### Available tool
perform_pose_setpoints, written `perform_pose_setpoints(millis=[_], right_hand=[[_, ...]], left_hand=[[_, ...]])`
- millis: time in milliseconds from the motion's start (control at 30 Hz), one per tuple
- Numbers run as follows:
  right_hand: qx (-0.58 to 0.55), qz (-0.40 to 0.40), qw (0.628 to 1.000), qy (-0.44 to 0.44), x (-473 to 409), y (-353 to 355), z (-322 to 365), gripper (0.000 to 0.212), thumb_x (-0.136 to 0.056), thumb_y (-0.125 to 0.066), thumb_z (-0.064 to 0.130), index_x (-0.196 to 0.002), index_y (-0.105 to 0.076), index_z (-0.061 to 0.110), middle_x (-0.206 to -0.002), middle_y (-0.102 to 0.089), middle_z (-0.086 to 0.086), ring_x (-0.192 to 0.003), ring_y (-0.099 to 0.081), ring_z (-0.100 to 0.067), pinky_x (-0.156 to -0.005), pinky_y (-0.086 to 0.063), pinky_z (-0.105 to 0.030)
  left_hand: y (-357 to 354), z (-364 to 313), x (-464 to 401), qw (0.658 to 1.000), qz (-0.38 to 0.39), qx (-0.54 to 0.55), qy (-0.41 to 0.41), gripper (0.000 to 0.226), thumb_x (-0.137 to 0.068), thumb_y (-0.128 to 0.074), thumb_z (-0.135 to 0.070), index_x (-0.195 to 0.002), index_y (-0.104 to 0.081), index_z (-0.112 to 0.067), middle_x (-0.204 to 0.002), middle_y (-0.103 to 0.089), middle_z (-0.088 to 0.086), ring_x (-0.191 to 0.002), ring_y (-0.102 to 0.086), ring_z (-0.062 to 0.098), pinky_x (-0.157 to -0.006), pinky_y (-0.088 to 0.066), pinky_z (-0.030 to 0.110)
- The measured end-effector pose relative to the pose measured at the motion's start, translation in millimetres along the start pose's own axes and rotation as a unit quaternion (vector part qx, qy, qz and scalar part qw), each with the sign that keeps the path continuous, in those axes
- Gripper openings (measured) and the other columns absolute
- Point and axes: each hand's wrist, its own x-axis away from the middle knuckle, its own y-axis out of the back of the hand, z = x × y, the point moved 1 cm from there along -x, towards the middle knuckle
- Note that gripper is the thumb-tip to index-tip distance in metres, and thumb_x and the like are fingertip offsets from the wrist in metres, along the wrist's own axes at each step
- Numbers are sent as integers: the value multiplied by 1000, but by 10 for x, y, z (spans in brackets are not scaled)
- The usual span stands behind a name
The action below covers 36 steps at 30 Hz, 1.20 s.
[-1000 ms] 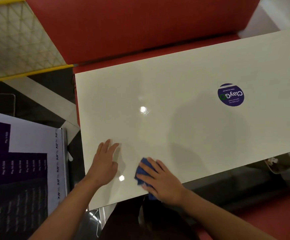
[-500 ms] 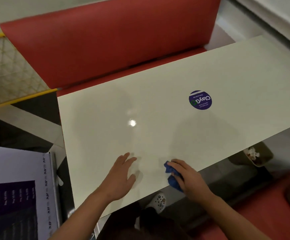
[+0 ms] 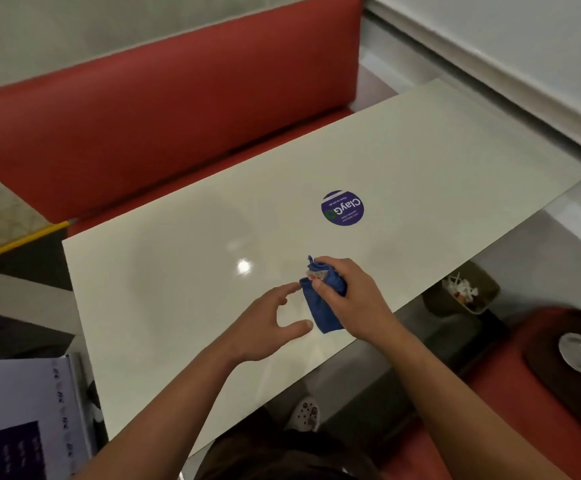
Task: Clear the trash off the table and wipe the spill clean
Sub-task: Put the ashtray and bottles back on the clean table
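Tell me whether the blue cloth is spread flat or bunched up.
Bunched up: the right hand grips the blue cloth in a wad above the table, one end hanging down.

Item one: a round purple sticker [image 3: 342,207] on the desk [image 3: 420,161] is facing you upside down, reading "ClayGo"; its smaller lines are proving illegible. Item two: the purple-printed board [image 3: 12,417] at lower left is showing you only blurred, unreadable print.

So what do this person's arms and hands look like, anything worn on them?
Both forearms are bare as far as the frame shows: no sleeves, gloves, watch or bracelets visible. The left hand and right hand show no rings on the fingers that can be seen. Nails look short and plain.
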Motion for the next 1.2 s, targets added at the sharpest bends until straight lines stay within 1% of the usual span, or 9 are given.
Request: perform_pose_setpoints(millis=[200,367,467,600,767,867,967,1067,1200], right_hand=[[-45,-39,997,-47,11,358,-68,38,-97,-68,28,-131,-54,39,-127,-60,22,-115,-58,5,-93,-52,-14],[-58,-82,992,-76,61,735,-192,42,-94,-73,25,-131,-56,36,-128,-61,19,-114,-60,3,-93,-52,-17],[-84,-128,984,-96,45,992,-275,37,-92,-74,25,-123,-58,37,-122,-65,16,-110,-64,-2,-93,-55,-23],[-102,-170,971,-132,-2,1325,-418,27,-92,-73,35,-118,-65,29,-112,-70,11,-104,-67,-9,-87,-60,-30],[-120,-192,961,-160,-108,1831,-670,16,-96,-69,33,-105,-65,20,-96,-71,5,-89,-69,-9,-72,-57,-23],[-121,-182,957,-191,-191,2204,-863,17,-99,-66,34,-102,-62,18,-88,-69,1,-79,-67,-6,-68,-55,-23],[-109,-181,955,-210,-279,2590,-1069,24,-98,-65,41,-100,-62,17,-89,-70,-3,-82,-67,-11,-75,-56,-37],[-132,-197,947,-218,-381,2964,-1252,33,-98,-65,43,-103,-64,10,-95,-73,-10,-93,-71,-26,-84,-56,-49],[-118,-219,943,-220,-459,3412,-1416,42,-94,-65,53,-101,-65,11,-95,-73,-10,-93,-71,-25,-85,-55,-50]], left_hand=[[-229,-381,-446,994,36,97,-35,71,-88,-76,-45,-146,-37,-47,-142,-49,-29,-125,-54,1,-98,-45,22],[-445,-687,-843,989,80,114,-53,53,-86,-77,-40,-134,-54,-37,-131,-64,-18,-121,-63,10,-105,-51,43],[-562,-859,-1078,982,100,152,-52,55,-82,-80,-41,-131,-58,-30,-128,-68,-10,-119,-66,17,-102,-53,49],[-775,-1097,-1401,978,146,135,-62,58,-83,-78,-44,-135,-56,-33,-131,-66,-12,-123,-62,17,-105,-52,49],[-1067,-1436,-1894,969,186,147,-71,39,-94,-72,-21,-131,-62,-23,-124,-72,-5,-118,-66,17,-104,-52,48],[-1196,-1672,-2224,962,199,175,-70,39,-91,-72,-22,-128,-64,-18,-120,-74,3,-114,-69,23,-102,-53,51],[-1291,-1943,-2561,958,212,173,-80,45,-86,-75,-34,-128,-65,-18,-118,-74,3,-111,-70,23,-100,-54,50],[-1383,-2228,-2936,959,213,168,-88,42,-86,-74,-35,-122,-66,-15,-114,-75,3,-107,-71,23,-97,-56,50],[-1525,-2604,-3341,961,216,137,-107,26,-93,-72,-27,-114,-66,-14,-107,-74,5,-101,-71,27,-90,-56,47]])
